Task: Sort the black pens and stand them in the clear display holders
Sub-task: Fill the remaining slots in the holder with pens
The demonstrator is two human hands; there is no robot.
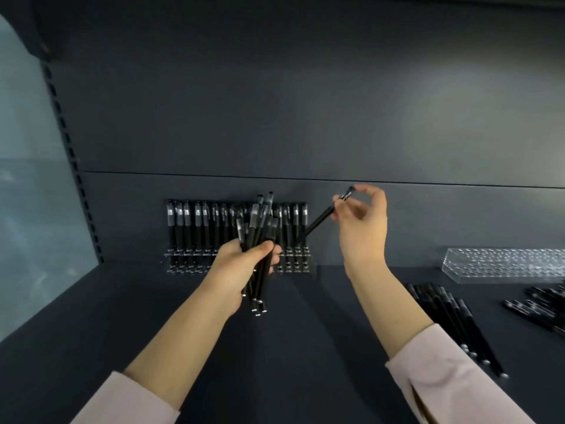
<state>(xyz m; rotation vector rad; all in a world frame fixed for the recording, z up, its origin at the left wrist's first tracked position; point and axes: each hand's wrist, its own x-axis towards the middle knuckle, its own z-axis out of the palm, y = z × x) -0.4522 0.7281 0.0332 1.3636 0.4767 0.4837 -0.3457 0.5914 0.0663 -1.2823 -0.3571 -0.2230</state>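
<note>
Pens (195,221) nearly fill the first holder (183,264); your left grip (241,261) clutches a bundle (260,221), your right grip (360,228) pinches a single pen (321,220); the second holder (504,264) stands empty, loose pens (452,319) unsorted.

A display holder (183,261) stood at the back of the shelf (122,316) with pens (186,221) upright in it. Before its middle the left hand (238,264) held a bundle of pens (260,228); to the right, the right hand (360,228) pinched a single pen (318,220) slanting down to the holder's right end. Far right sat a second holder (504,264), with loose pens (449,316) lying before it
</note>
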